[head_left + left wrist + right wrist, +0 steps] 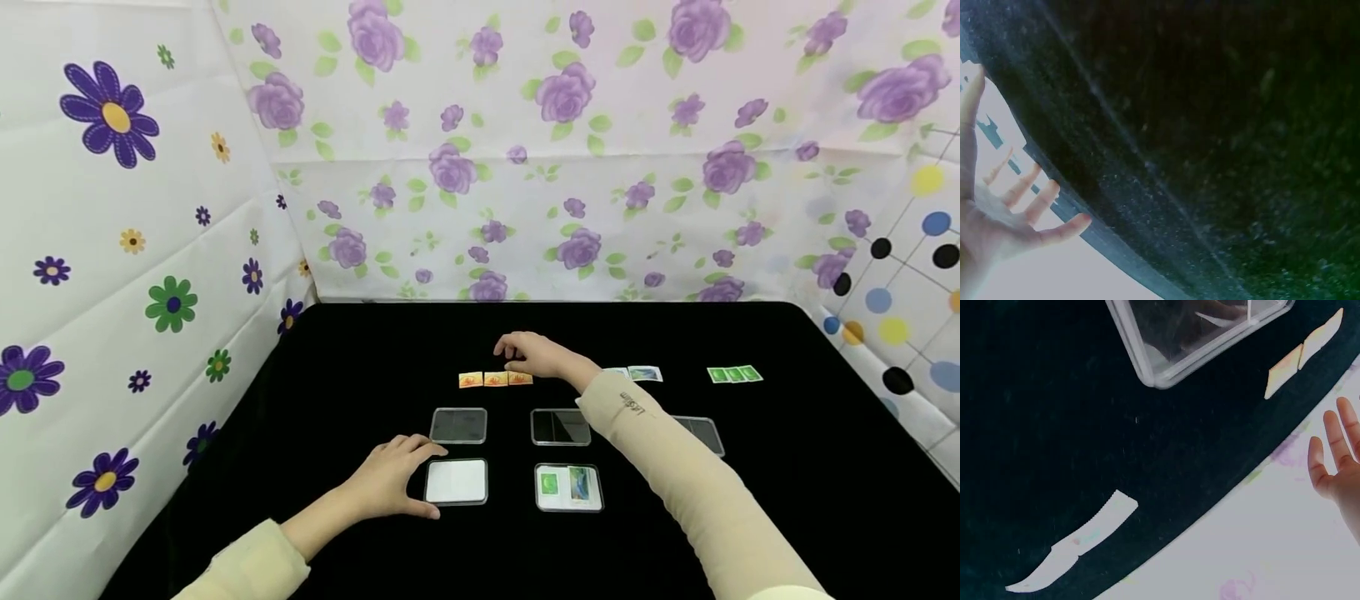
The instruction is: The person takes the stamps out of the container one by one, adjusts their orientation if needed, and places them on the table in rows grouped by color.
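Observation:
In the head view my right hand (pixel 534 354) hovers at the row of three orange stamps (pixel 496 380), its fingers loosely bent with nothing between them. The right wrist view shows the fingers (pixel 1335 437) spread apart, with orange stamps (pixel 1284 373) to their left. My left hand (pixel 392 479) lies beside the shallow clear case with a white insert (pixel 457 482), thumb and fingers spread at its left edge. To the right, a second white-lined case (pixel 568 503) carries a green stamp (pixel 550 484) and a blue-green stamp (pixel 580 483). The left wrist view shows that hand (pixel 1010 219) with fingers spread.
Behind the white-lined cases stand clear lids or cases, one at left (pixel 459 426), one in the middle (pixel 560 427), one at right (pixel 703 433) partly behind my right sleeve. Pale blue stamps (pixel 645 373) and green stamps (pixel 735 374) lie farther right on the black cloth (pixel 360 367).

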The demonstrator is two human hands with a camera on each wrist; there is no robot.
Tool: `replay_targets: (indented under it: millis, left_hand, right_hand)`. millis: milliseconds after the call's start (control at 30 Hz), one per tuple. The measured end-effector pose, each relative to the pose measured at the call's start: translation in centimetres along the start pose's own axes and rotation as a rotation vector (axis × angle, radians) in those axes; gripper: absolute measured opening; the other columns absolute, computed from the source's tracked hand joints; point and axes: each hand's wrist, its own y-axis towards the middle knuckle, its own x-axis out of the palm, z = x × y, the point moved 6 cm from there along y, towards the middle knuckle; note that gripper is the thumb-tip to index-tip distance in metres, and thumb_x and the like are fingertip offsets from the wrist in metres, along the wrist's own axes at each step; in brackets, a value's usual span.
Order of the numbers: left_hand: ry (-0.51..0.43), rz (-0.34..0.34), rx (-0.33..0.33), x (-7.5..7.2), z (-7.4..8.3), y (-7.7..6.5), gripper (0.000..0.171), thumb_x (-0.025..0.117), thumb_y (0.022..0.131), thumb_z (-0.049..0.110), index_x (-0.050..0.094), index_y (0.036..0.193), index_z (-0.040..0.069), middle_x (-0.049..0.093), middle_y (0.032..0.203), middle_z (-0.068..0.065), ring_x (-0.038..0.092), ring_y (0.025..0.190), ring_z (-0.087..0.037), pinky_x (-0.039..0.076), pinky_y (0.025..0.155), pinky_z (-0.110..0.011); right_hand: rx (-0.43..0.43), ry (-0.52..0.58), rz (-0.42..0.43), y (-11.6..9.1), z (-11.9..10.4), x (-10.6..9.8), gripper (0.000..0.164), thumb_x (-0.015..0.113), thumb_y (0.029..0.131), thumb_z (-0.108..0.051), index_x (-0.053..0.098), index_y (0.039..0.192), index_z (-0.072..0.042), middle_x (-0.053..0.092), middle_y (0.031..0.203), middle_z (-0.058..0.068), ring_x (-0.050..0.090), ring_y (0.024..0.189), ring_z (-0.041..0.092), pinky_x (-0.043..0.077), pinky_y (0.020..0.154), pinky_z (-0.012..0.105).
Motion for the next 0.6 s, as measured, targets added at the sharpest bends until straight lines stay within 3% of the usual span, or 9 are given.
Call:
replay_targets:
  millis: [233, 600]
  left_hand:
    - [0.12, 0.034, 0.044, -0.5, 0.5, 0.6, 0.077, 0.073, 0.064, 0.064, 0.058, 0.124, 0.018, 0.061, 0.119, -0.003, 0.058, 0.108, -0.025, 0.048, 0.087, -0.05]
    - [0.076, 0.025, 0.105, -1.1, 2.5, 2.4, 0.075, 0.071, 0.067, 0.063, 0.057, 0.125, 0.019, 0.06, 0.122, -0.003, 0.058, 0.111, -0.027, 0.047, 0.09, -0.049]
  right_hand:
    - [-0.02, -0.012, 0.009, -1.5, -0.4, -1.1, 0.028, 0.056, 0.095, -0.012, 0.056, 0.122, -0.006, 0.059, 0.113, 0.019, 0.058, 0.104, 0.027, 0.047, 0.092, 0.04]
    - [-0.018, -0.042, 0.009, -4.7, -0.4, -2.1, 0.028, 0.057, 0.093, -0.01, 0.057, 0.121, -0.004, 0.059, 0.11, 0.016, 0.058, 0.103, 0.029, 0.047, 0.091, 0.044]
